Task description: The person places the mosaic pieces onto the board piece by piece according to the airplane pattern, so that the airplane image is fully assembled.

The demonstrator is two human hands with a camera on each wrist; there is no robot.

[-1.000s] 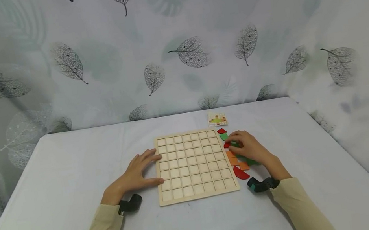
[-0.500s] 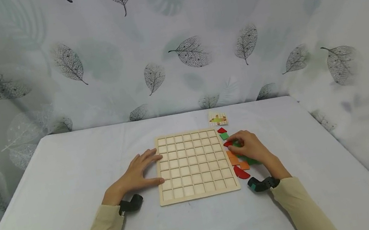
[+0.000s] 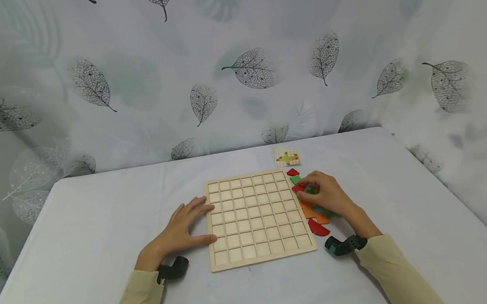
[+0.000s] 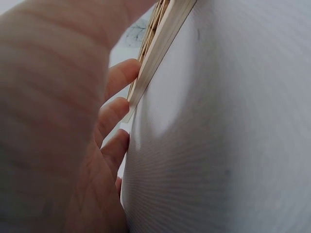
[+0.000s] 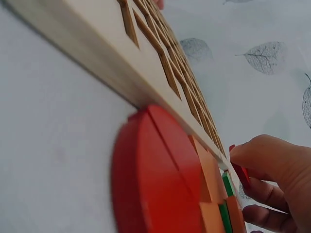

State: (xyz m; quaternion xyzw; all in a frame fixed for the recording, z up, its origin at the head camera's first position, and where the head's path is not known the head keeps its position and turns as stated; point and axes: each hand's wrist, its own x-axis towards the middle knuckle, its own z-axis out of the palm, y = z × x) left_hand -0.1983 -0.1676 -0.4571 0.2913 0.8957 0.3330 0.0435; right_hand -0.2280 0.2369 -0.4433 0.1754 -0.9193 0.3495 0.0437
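Note:
A pale wooden board (image 3: pixel 257 219) with a grid of square recesses lies flat on the white table. My left hand (image 3: pixel 177 232), fingers and thumb spread, touches the board's left edge. Beyond the board's right edge, my right hand (image 3: pixel 329 194) pinches a small red wooden piece (image 5: pixel 238 167) between thumb and fingers. Below that hand are orange pieces (image 3: pixel 309 209), green pieces (image 3: pixel 328 212) partly hidden by it, and red curved pieces (image 3: pixel 318 228) touching the board's side in the right wrist view.
Near the board's upper right corner lie another red piece (image 3: pixel 292 172) and a green piece (image 3: pixel 295 179). A small card (image 3: pixel 287 157) with a coloured grid picture lies behind them. A leaf-printed curtain (image 3: pixel 229 59) hangs behind the white table (image 3: pixel 105 209).
My right hand has moved slightly left toward the board's edge, carrying the red piece with it. The left hand stays in place on the board.

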